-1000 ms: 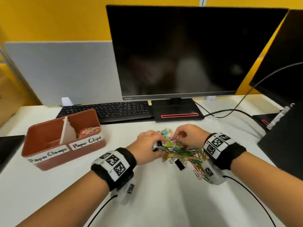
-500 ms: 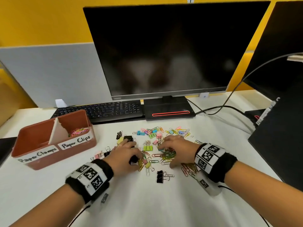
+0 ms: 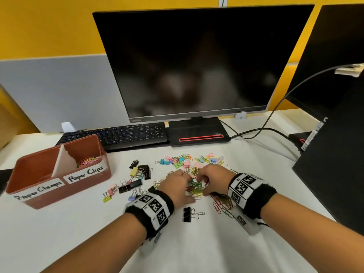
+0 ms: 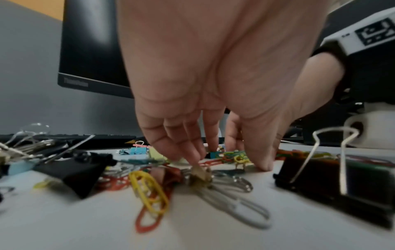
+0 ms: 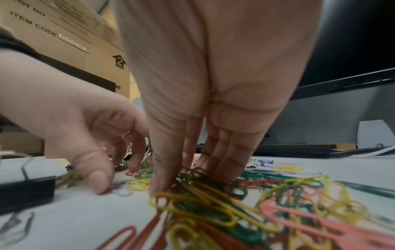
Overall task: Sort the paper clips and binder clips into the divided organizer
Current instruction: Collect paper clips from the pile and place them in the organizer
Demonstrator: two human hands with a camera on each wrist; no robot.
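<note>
Paper clips (image 3: pixel 195 189) lie bunched under both grips, right hand (image 3: pixel 213 179) pinching some, left hand (image 3: pixel 176 187) loosely spread

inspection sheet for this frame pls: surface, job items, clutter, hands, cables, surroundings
Surface: white desk, covered.
Job's things: red divided organizer, labelled "Paper Clamps" and "Paper Clips"; coloured clips already in the Paper Clips compartment, Paper Clamps side looks empty. Paper clips and binder clips scattered loose; one black binder clip lies apart, nearest the viewer.
Clutter: nothing seen.
Hands: left hand fingertips down among clips; right hand gathers a paper clip bunch.
Cables: black cable runs behind the monitor stand.
Surroundings: monitor, keyboard, grey partition, yellow wall.
</note>
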